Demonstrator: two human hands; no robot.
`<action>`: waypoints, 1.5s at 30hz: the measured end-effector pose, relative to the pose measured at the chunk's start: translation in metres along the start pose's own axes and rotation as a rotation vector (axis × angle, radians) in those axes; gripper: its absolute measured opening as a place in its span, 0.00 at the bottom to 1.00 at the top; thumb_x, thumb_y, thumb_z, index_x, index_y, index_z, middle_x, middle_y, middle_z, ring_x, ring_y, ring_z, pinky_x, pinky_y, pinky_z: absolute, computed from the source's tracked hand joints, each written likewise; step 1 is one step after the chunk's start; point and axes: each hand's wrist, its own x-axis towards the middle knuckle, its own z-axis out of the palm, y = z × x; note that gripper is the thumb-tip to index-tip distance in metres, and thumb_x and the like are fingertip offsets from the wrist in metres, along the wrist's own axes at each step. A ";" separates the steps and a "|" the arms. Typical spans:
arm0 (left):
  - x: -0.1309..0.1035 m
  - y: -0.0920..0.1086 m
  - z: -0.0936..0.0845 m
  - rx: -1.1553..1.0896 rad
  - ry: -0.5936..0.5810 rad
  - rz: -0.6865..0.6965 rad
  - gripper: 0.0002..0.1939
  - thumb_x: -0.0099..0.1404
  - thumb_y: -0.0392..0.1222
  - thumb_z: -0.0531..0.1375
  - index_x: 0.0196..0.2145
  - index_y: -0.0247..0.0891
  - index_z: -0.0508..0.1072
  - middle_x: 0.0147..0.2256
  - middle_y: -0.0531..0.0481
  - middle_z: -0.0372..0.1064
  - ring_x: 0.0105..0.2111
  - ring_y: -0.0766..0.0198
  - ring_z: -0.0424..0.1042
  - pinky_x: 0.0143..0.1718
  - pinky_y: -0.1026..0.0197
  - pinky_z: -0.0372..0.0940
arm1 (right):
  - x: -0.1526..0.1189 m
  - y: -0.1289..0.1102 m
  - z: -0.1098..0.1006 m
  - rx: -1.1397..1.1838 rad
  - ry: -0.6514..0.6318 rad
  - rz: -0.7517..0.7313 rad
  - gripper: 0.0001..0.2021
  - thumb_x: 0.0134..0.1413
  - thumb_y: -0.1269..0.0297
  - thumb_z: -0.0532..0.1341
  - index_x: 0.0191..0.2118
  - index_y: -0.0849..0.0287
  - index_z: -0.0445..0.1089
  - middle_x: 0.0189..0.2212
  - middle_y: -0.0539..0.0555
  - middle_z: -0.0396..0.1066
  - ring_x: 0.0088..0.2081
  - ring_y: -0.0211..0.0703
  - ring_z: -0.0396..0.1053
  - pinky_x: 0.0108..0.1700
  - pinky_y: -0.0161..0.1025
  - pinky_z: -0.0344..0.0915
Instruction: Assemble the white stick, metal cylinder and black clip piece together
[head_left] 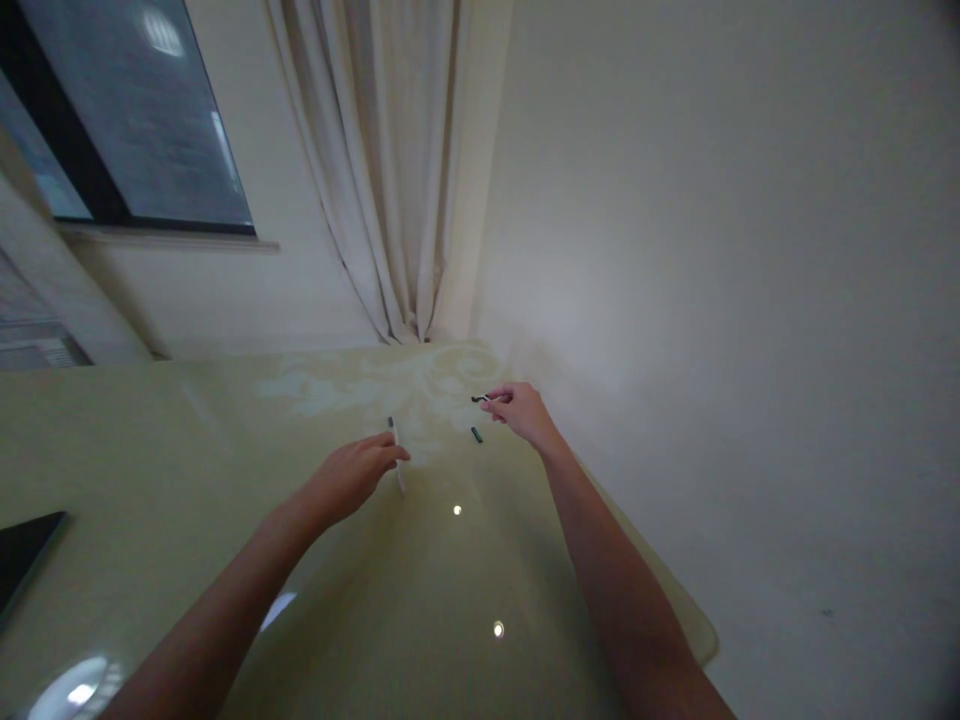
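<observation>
My left hand (365, 470) is closed around a slim white pen-like stick (400, 478), its dark end pointing away from me. It is held close to the glossy yellow-green table (420, 600); whether it touches the surface I cannot tell. To the right, my right hand (519, 410) pinches a small black-and-white piece (481, 399) between thumb and fingers, too small to name. A short dark cylinder (477, 435), perhaps a cap, lies on the table just below that hand. It is apart from both hands.
A dark flat object (26, 555) with a straight edge lies at the far left of the table. Behind stand a gathered beige curtain (390, 180) and a window (157, 120). A plain wall (712, 300) runs along the table's right edge.
</observation>
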 end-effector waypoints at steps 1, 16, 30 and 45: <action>0.000 -0.003 0.006 0.024 -0.001 0.010 0.22 0.67 0.26 0.56 0.48 0.46 0.84 0.49 0.43 0.80 0.47 0.54 0.79 0.47 0.56 0.69 | 0.002 0.006 0.002 -0.028 0.021 0.029 0.09 0.59 0.64 0.70 0.43 0.64 0.82 0.30 0.56 0.80 0.31 0.40 0.76 0.35 0.34 0.65; -0.002 -0.014 0.037 0.290 0.215 0.442 0.20 0.73 0.26 0.54 0.55 0.41 0.76 0.50 0.42 0.79 0.48 0.55 0.78 0.53 0.54 0.70 | 0.009 0.046 0.039 -0.294 0.076 0.236 0.08 0.58 0.60 0.72 0.39 0.58 0.86 0.38 0.61 0.84 0.44 0.52 0.81 0.39 0.36 0.66; 0.016 0.064 0.008 0.349 0.497 0.660 0.12 0.77 0.32 0.54 0.53 0.35 0.75 0.50 0.35 0.79 0.47 0.51 0.79 0.47 0.50 0.76 | -0.004 -0.023 0.034 0.091 -0.155 -0.091 0.26 0.75 0.47 0.54 0.37 0.61 0.82 0.30 0.55 0.79 0.27 0.37 0.71 0.31 0.32 0.63; 0.098 0.048 0.103 -0.121 0.237 -0.301 0.28 0.61 0.49 0.70 0.56 0.35 0.77 0.45 0.41 0.78 0.44 0.51 0.79 0.45 0.55 0.72 | -0.012 -0.035 0.005 -0.009 -0.077 -0.103 0.19 0.72 0.59 0.58 0.30 0.62 0.76 0.28 0.54 0.75 0.33 0.42 0.69 0.35 0.36 0.56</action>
